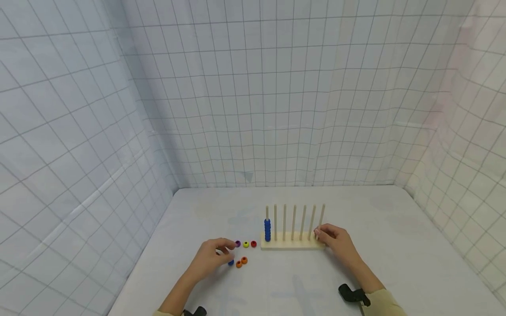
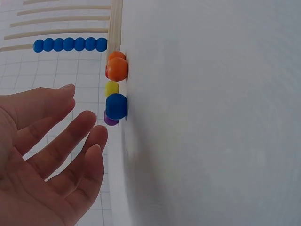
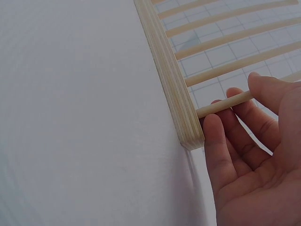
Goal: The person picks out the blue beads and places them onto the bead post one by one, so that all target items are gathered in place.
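A pale wooden bead stand (image 1: 292, 247) has a row of upright pegs, and several blue beads (image 1: 267, 230) are stacked on its leftmost peg. My right hand (image 1: 336, 242) is at the stand's right end, where its thumb and fingers hold the last peg (image 3: 228, 102) low down near the base. My left hand (image 1: 208, 260) hovers with loosely bent fingers beside a loose blue bead (image 2: 116, 107), apart from it and holding nothing. Close by lie two orange beads (image 1: 239, 264), a purple bead (image 1: 238, 243), a yellow bead (image 1: 246, 244) and a red bead (image 1: 254, 244).
The white tabletop (image 1: 292, 281) carries the stand and the beads. Gridded white cloth (image 1: 276, 109) hangs behind the table and along both sides. A black strap mount (image 1: 352, 294) sits on the right wrist.
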`<state>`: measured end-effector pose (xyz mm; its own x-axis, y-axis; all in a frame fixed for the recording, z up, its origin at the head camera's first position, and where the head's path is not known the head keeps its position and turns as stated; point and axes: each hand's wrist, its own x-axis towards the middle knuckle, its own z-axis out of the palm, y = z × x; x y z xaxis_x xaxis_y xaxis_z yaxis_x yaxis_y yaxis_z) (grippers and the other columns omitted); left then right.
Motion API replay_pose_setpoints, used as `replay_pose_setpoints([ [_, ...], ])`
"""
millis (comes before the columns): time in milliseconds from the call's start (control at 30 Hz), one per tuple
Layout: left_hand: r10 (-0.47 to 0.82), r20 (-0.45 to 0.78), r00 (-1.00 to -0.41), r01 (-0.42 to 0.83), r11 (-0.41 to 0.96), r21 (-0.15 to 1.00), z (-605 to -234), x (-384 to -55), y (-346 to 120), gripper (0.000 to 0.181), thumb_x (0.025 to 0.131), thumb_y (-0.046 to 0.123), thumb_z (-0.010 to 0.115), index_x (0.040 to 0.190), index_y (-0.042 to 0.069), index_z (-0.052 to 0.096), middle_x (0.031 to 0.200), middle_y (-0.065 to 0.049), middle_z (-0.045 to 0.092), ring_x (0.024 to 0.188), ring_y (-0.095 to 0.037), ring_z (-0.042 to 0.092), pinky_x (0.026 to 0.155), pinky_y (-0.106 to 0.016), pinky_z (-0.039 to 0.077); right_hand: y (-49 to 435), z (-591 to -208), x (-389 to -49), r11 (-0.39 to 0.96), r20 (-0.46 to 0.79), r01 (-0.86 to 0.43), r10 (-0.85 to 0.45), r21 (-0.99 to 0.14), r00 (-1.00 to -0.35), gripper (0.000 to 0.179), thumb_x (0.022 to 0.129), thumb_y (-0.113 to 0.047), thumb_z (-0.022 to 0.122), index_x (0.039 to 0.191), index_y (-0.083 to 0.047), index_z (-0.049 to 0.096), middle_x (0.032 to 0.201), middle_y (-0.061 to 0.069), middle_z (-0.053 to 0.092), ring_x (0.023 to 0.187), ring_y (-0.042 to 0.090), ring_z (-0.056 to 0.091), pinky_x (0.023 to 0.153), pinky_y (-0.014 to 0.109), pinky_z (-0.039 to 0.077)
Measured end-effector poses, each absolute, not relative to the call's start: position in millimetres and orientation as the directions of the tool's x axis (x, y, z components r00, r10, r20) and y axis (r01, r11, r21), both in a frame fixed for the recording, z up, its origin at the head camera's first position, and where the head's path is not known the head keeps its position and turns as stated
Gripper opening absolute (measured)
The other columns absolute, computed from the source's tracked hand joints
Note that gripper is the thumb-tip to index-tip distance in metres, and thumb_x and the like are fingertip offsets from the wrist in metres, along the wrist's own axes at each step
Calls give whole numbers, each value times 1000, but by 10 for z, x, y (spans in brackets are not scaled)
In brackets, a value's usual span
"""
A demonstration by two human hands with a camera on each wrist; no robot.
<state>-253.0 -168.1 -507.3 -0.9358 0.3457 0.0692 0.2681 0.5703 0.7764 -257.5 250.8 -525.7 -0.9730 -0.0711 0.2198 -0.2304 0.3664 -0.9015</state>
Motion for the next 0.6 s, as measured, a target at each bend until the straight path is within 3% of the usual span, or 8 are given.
replay_pose_setpoints([
  [333, 414, 51, -909, 291, 543, 788, -5195, -2535, -1817, 25, 84, 9, 81, 108, 10, 76, 103, -1, 71, 91, -22, 61, 76, -29, 52, 2579, -5472, -2702, 362, 217, -214, -32, -907, -976, 27, 96, -32, 70, 103, -6, 74, 90, 8, 70, 79, 20, 60, 66, 27, 51],
  [600, 427, 39, -903, 291, 543, 788, -5205, -2553, -1839, 29, 81, 9, 84, 108, 13, 76, 102, 1, 69, 89, -22, 60, 74, -28, 51, 2567, -5453, -2687, 363, 217, -215, -37, -907, -975, 25, 97, -28, 69, 105, -5, 73, 92, 12, 70, 79, 25, 59, 65, 29, 50],
])
